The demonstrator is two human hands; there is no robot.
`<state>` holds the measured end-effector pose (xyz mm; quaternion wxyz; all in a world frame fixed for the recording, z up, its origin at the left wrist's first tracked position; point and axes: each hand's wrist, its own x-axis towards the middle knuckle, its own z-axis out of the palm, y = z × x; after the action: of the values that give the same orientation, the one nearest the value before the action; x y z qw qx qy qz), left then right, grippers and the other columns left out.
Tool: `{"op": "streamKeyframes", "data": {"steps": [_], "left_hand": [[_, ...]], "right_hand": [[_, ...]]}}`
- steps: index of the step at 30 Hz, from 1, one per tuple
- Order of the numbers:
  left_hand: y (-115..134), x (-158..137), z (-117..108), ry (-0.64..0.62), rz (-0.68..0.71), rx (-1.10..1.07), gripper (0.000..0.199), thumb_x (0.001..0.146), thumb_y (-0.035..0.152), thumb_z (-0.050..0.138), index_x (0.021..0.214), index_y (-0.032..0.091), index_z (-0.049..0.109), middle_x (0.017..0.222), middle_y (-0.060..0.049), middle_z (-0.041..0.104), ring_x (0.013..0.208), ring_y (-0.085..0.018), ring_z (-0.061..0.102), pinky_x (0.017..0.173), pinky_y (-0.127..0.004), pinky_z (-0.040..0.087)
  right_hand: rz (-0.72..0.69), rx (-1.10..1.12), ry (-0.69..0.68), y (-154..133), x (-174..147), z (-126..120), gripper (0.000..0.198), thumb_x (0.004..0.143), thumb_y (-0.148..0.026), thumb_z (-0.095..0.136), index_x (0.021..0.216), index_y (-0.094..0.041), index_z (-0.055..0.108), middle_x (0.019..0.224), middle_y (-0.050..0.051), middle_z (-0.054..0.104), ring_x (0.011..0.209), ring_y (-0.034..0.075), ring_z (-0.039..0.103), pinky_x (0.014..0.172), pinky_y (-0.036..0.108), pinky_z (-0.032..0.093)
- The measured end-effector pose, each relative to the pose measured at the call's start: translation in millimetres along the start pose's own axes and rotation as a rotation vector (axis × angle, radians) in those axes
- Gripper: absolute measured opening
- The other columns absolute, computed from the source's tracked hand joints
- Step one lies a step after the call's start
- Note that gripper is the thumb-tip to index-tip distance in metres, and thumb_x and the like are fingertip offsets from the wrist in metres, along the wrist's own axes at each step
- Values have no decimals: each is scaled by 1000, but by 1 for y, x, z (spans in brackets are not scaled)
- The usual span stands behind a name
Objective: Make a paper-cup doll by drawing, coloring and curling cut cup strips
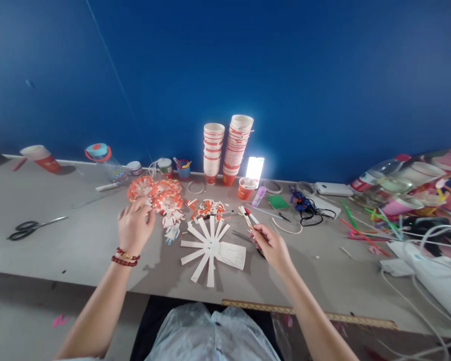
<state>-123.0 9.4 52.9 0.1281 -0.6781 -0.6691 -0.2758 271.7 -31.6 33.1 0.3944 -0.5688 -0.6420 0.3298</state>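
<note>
On the grey table, my right hand pinching slim pen-like sticks, my left hand curled over orange-and-white cut paper, whether gripping I cannot tell, the splayed white cut-out lying between my hands.

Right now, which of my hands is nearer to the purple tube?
Right. Your right hand is in front of the purple tube; your left hand is well to its left, by orange paper cutouts.
</note>
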Motion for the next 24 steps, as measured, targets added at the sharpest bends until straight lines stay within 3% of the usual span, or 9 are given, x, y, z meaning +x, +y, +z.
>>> {"op": "streamKeyframes", "data": {"steps": [3,5,8,11,14,17,21,24], "left_hand": [[31,-2,12,-26,122,-203,29,90,20,44,115,19,58,140,-10,48,126,-27,48,103,-39,40],[58,-5,23,-145,248,-353,36,93,23,42,127,18,50,130,-11,56,121,-24,53,100,-37,43],[94,-8,41,-348,340,-462,37,94,33,47,128,19,49,121,-10,63,111,-24,59,95,-38,46],[113,-5,58,-457,297,-468,45,86,34,62,126,18,52,115,-11,65,106,-28,60,93,-42,46],[121,1,70,-463,253,-474,42,80,28,69,119,19,57,109,-10,67,104,-30,59,92,-44,44],[124,5,74,-461,216,-516,27,79,21,68,106,21,63,101,-7,69,103,-29,59,93,-43,41],[120,2,70,-490,186,-633,4,83,19,60,86,19,63,85,-3,69,86,-21,62,84,-34,45],[110,-3,62,-525,177,-745,7,87,23,55,86,18,60,83,-2,67,77,-17,61,75,-28,46]], "right_hand": [[-34,-126,15,4,8,4,19,92,-36,48,95,-21,59,72,1,64,56,14,54,53,23,40],[-57,-181,5,5,12,9,18,91,-34,47,93,-21,59,63,-2,59,53,14,51,53,23,38],[-57,-205,-40,8,14,16,23,93,-38,45,86,-21,59,59,-3,55,51,14,49,52,22,35],[-40,-197,-72,13,13,21,28,93,-42,45,81,-21,59,60,-2,57,52,13,48,52,22,33],[-35,-167,-103,20,15,23,28,91,-43,48,78,-20,59,61,-1,60,55,14,50,53,23,34],[-19,-164,-143,24,21,24,26,89,-43,51,77,-21,60,65,-1,64,56,14,54,55,24,36],[0,-158,-196,23,33,27,26,88,-42,51,77,-21,62,71,1,69,60,17,61,58,26,41],[41,-101,-220,21,43,33,24,86,-41,53,82,-21,65,78,4,73,70,20,66,65,29,45]]}}
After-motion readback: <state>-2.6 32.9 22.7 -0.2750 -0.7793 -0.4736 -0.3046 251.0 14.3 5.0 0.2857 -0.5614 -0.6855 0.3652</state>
